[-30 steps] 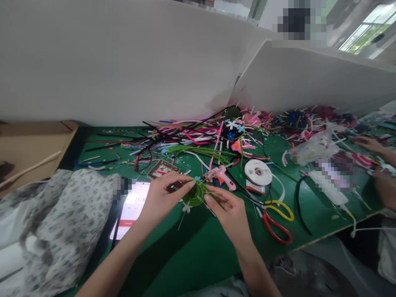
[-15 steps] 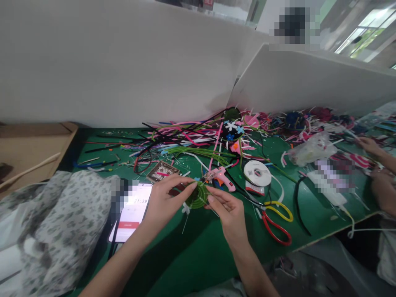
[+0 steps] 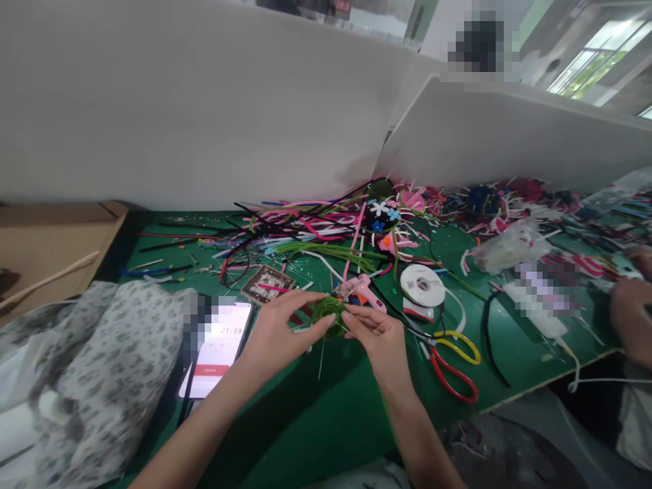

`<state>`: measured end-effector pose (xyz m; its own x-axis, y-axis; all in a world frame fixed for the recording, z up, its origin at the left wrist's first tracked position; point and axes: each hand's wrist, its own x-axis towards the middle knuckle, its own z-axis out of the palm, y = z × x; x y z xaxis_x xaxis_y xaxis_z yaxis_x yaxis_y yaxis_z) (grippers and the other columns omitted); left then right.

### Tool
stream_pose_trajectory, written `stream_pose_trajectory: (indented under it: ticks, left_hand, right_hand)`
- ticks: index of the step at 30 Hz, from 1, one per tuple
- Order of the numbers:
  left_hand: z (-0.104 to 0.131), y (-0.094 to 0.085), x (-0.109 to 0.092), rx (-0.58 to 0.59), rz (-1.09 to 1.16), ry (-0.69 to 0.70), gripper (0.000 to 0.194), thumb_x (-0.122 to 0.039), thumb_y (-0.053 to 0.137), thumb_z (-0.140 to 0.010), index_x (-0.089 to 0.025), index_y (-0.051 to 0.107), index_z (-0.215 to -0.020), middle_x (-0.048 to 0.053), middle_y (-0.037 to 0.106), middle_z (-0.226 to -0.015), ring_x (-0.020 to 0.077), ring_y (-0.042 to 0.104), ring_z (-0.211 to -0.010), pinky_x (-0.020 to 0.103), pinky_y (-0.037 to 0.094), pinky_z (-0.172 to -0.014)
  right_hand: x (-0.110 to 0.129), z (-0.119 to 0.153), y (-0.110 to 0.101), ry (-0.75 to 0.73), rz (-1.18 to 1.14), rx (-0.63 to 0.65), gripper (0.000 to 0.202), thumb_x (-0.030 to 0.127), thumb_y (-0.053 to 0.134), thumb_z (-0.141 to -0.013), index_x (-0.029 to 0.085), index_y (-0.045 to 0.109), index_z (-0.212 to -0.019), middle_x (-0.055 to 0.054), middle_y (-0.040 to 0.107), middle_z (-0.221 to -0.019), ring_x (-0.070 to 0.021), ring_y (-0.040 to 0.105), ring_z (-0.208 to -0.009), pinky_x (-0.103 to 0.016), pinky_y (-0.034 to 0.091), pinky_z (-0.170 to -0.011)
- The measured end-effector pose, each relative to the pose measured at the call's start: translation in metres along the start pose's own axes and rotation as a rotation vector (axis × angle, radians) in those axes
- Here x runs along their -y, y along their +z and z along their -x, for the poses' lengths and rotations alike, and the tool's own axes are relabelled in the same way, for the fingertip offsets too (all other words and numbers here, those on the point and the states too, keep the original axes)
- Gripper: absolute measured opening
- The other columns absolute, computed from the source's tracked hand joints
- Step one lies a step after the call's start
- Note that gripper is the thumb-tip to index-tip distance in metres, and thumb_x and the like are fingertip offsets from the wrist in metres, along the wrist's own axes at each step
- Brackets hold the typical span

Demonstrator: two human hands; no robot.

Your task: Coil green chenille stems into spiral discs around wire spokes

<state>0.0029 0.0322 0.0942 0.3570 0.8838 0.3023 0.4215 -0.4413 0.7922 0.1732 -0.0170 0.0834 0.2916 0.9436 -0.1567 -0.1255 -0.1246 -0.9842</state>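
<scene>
The green coil (image 3: 329,308) is partly hidden — fingers (image 3: 324,327) cover it.

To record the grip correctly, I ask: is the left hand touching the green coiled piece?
Touching. The head view shows the left hand's thumb tip lying on the green coiled piece.

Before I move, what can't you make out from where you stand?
All in the head view:
- Green coil: partly hidden by the fingers of the left hand and right hand; its underside faces away.
- Scissors: blade tips lost among dark strips.
- Pink glue gun: nozzle too small and blurred.
- Phone: fine print too small.
- Floral cloth: cut off by the left edge.
</scene>
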Motion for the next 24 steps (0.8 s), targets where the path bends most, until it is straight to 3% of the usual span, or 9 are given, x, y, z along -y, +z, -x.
stream_pose_trajectory:
  ticks: [5,11,13,16,19,22,24]
  left_hand:
    - [0.0,-0.006,-0.001,0.078,0.101,-0.096,0.054,-0.038,0.068,-0.079,-0.027,0.053,-0.129,0.005,0.067,-0.114,0.0209,0.065,-0.097,0.032,0.057,-0.075]
    - [-0.002,-0.006,-0.001,0.124,0.177,-0.129,0.029,-0.037,0.066,-0.081,-0.027,0.069,-0.108,0.004,0.068,-0.112,0.0215,0.063,-0.101,0.031,0.057,-0.077]
    - [-0.001,-0.008,-0.001,0.148,0.163,-0.152,0.032,-0.038,0.066,-0.081,-0.028,0.068,-0.11,0.003,0.068,-0.113,0.022,0.063,-0.102,0.033,0.056,-0.079]
    - [-0.003,-0.017,0.0,0.285,0.187,-0.189,0.042,-0.041,0.069,-0.077,-0.03,0.064,-0.117,0.003,0.066,-0.118,0.0231,0.062,-0.106,0.035,0.053,-0.085]
    - [-0.006,-0.03,0.002,0.416,0.285,-0.209,0.045,-0.044,0.067,-0.079,-0.03,0.061,-0.121,0.003,0.062,-0.125,0.024,0.06,-0.11,0.035,0.051,-0.089]
    - [-0.008,-0.038,0.004,0.323,0.354,-0.251,0.034,-0.047,0.056,-0.086,-0.024,0.064,-0.111,0.006,0.064,-0.119,0.0229,0.063,-0.104,0.033,0.052,-0.084]
    - [-0.008,-0.038,0.005,0.293,0.309,-0.279,0.035,-0.047,0.06,-0.084,-0.024,0.064,-0.11,0.006,0.064,-0.118,0.0227,0.063,-0.103,0.032,0.053,-0.082]
  right_hand:
    - [0.001,-0.003,-0.008,-0.009,0.069,0.003,0.025,0.033,0.077,-0.07,0.019,0.076,-0.09,-0.003,0.076,-0.079,-0.0197,0.071,-0.073,-0.027,0.06,-0.061]
    - [0.001,-0.002,-0.006,-0.035,0.074,0.01,0.022,0.033,0.076,-0.071,0.021,0.076,-0.089,-0.002,0.076,-0.078,-0.0182,0.071,-0.071,-0.026,0.06,-0.062]
    - [0.001,-0.003,-0.007,-0.033,0.07,0.012,0.022,0.034,0.076,-0.071,0.021,0.076,-0.089,-0.002,0.076,-0.079,-0.019,0.071,-0.073,-0.026,0.059,-0.062]
    - [0.003,-0.004,-0.011,-0.026,0.101,0.03,0.024,0.035,0.075,-0.071,0.02,0.076,-0.09,-0.004,0.076,-0.082,-0.0215,0.072,-0.077,-0.028,0.059,-0.064]
    - [0.008,-0.007,-0.018,-0.027,0.213,0.142,0.025,0.035,0.074,-0.072,0.019,0.075,-0.092,-0.005,0.076,-0.085,-0.0226,0.072,-0.081,-0.031,0.058,-0.071]
    - [0.016,-0.01,-0.022,-0.047,0.378,0.358,0.019,0.031,0.072,-0.074,0.021,0.076,-0.089,-0.003,0.076,-0.087,-0.0215,0.071,-0.083,-0.032,0.056,-0.077]
    - [0.021,-0.013,-0.021,-0.085,0.469,0.464,0.014,0.027,0.07,-0.076,0.023,0.077,-0.087,-0.002,0.076,-0.088,-0.0201,0.07,-0.085,-0.03,0.055,-0.08]
